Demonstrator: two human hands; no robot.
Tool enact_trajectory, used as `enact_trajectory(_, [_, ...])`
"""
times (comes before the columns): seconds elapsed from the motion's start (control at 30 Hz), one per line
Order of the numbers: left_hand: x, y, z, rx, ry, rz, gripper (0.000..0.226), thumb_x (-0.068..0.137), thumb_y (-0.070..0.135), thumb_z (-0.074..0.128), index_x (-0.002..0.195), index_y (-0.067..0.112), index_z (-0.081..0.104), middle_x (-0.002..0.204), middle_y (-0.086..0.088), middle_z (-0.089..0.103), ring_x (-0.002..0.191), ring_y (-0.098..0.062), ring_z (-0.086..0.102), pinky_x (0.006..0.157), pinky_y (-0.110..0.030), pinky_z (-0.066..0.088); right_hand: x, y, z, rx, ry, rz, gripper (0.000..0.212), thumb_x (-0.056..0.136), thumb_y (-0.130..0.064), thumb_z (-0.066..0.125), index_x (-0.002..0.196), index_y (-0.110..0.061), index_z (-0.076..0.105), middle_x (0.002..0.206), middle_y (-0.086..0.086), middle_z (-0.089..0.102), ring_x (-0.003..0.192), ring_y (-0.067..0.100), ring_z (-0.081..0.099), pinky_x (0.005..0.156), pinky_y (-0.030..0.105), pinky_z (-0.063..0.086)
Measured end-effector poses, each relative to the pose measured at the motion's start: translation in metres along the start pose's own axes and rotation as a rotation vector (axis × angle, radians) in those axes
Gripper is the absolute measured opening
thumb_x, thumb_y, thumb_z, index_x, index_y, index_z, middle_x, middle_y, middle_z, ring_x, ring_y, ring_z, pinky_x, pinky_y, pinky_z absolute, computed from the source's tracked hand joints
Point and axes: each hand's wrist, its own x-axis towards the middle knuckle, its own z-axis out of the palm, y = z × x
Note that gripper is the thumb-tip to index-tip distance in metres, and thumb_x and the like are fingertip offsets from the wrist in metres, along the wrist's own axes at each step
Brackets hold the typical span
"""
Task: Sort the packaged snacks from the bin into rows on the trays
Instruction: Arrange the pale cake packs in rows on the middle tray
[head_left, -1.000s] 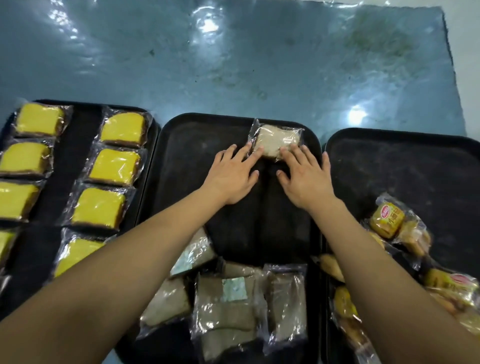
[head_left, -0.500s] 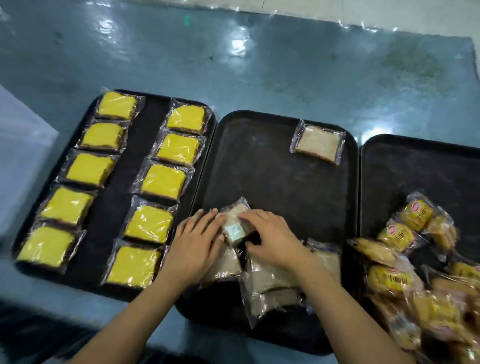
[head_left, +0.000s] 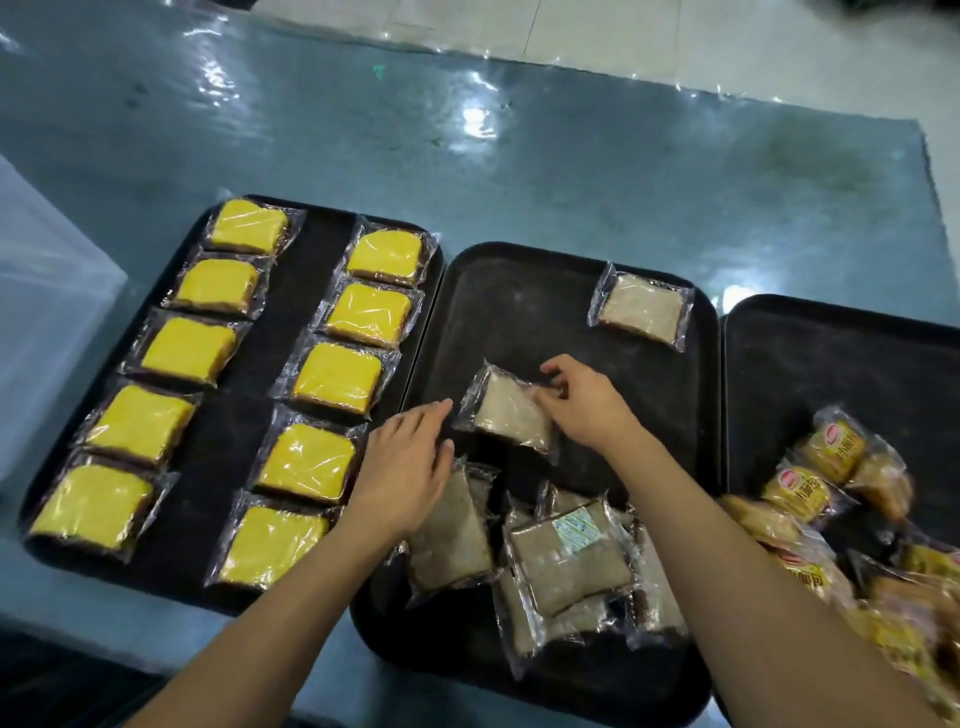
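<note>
Our right hand (head_left: 584, 410) pinching brown snack pack (head_left: 511, 410) at its right edge, fingers curled onto wrapper, pack lifted over middle tray (head_left: 519, 291). Our left hand (head_left: 405, 467) flat, fingers straight, gripping nothing, fingertips just beside that pack. Loose pile of brown packs (head_left: 561, 561) at near end of same tray; one brown pack (head_left: 641, 309) laid at far right corner. Left tray (head_left: 311, 260) has yellow cakes (head_left: 337, 376) in two rows. Right tray (head_left: 831, 353) holds jumble of orange-label snacks (head_left: 831, 452). Blue table cover (head_left: 467, 156) under everything.
</note>
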Motion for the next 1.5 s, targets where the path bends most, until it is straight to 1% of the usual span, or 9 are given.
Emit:
enact_trajectory(0.13, [0.003, 0.009, 0.016, 0.093, -0.068, 0.132, 0.044, 0.103, 0.037, 0.036, 0.146, 0.031, 0.043, 0.147, 0.009, 0.048, 0.135, -0.019, 0.038, 0.112, -0.039, 0.03, -0.014, 0.02, 0.005, -0.181, 0.204, -0.09, 0.032, 0.097, -0.023, 0.056, 0.128, -0.023, 0.059, 0.124, 0.003, 0.061, 0.112, 0.029, 0.057, 0.095, 0.046, 0.045])
enact_trajectory(0.3, [0.017, 0.026, 0.032, 0.284, -0.172, 0.185, 0.063, 0.1, 0.056, 0.007, 0.152, 0.032, 0.033, 0.155, 0.009, 0.04, 0.146, -0.025, 0.026, 0.118, -0.043, 0.017, -0.037, 0.034, 0.017, -0.389, 0.041, -0.19, 0.039, 0.099, -0.03, 0.051, 0.138, -0.025, 0.055, 0.142, -0.003, 0.055, 0.127, 0.024, 0.051, 0.104, 0.041, 0.036])
enact_trajectory(0.4, [0.04, 0.029, 0.031, 0.339, -0.158, 0.15, 0.069, 0.099, 0.058, 0.004, 0.156, 0.029, 0.029, 0.163, 0.006, 0.028, 0.152, -0.03, 0.016, 0.123, -0.049, 0.009, -0.056, 0.023, 0.028, -0.5, 0.107, -0.078, 0.037, 0.1, -0.039, 0.045, 0.133, -0.027, 0.056, 0.123, 0.002, 0.061, 0.112, 0.027, 0.056, 0.094, 0.042, 0.038])
enact_trajectory(0.57, [0.084, 0.033, 0.022, 0.369, -0.161, 0.138, 0.056, 0.104, 0.052, 0.017, 0.157, 0.037, 0.021, 0.169, -0.002, 0.003, 0.153, -0.034, 0.006, 0.123, -0.051, 0.007, -0.074, -0.005, 0.054, -0.264, -0.17, -0.238, 0.03, 0.101, -0.038, 0.045, 0.123, -0.024, 0.061, 0.109, -0.001, 0.061, 0.104, 0.028, 0.056, 0.088, 0.044, 0.042])
enact_trajectory(0.7, [0.065, 0.036, 0.007, 0.362, -0.02, 0.176, 0.051, 0.1, 0.039, 0.028, 0.147, 0.025, 0.044, 0.149, -0.009, 0.044, 0.136, -0.035, 0.04, 0.114, -0.048, 0.027, -0.055, 0.007, 0.036, -0.316, 0.162, -0.343, 0.033, 0.095, -0.026, 0.053, 0.126, -0.023, 0.063, 0.124, -0.004, 0.061, 0.11, 0.022, 0.055, 0.095, 0.039, 0.044])
enact_trajectory(0.8, [0.03, 0.03, 0.013, 0.363, -0.05, 0.21, 0.046, 0.098, 0.041, 0.028, 0.128, 0.024, 0.058, 0.117, 0.0, 0.062, 0.107, -0.026, 0.056, 0.099, -0.042, 0.039, -0.046, 0.025, 0.032, -0.405, 0.051, -0.433, 0.049, 0.097, -0.031, 0.052, 0.146, -0.025, 0.05, 0.149, -0.003, 0.049, 0.138, 0.019, 0.044, 0.118, 0.037, 0.028])
enact_trajectory(1.03, [0.071, 0.021, 0.025, 0.421, -0.031, 0.167, 0.055, 0.1, 0.05, 0.028, 0.145, 0.025, 0.048, 0.139, 0.0, 0.056, 0.129, -0.03, 0.048, 0.11, -0.046, 0.033, -0.019, 0.036, 0.04, -0.581, 0.145, -0.326, 0.064, 0.099, -0.043, 0.047, 0.158, -0.024, 0.032, 0.16, -0.001, 0.037, 0.145, 0.019, 0.037, 0.12, 0.051, 0.022])
enact_trajectory(1.3, [0.178, 0.007, 0.014, 0.458, -0.074, 0.083, 0.061, 0.104, 0.052, 0.022, 0.16, 0.035, 0.005, 0.168, 0.004, 0.015, 0.152, -0.034, 0.017, 0.121, -0.052, 0.015, 0.08, 0.014, 0.016, -0.65, 0.148, -0.296, 0.069, 0.102, -0.049, 0.04, 0.162, -0.022, 0.019, 0.165, 0.005, 0.027, 0.154, 0.024, 0.017, 0.126, 0.051, 0.008])
enact_trajectory(1.5, [0.212, 0.002, -0.004, 0.453, -0.121, 0.108, 0.058, 0.104, 0.048, 0.029, 0.159, 0.038, 0.012, 0.167, 0.0, 0.019, 0.152, -0.035, 0.014, 0.121, -0.052, 0.013, 0.1, -0.002, 0.008, -0.62, 0.11, -0.267, 0.07, 0.102, -0.05, 0.042, 0.161, -0.021, 0.02, 0.164, 0.005, 0.026, 0.152, 0.026, 0.022, 0.124, 0.05, 0.013])
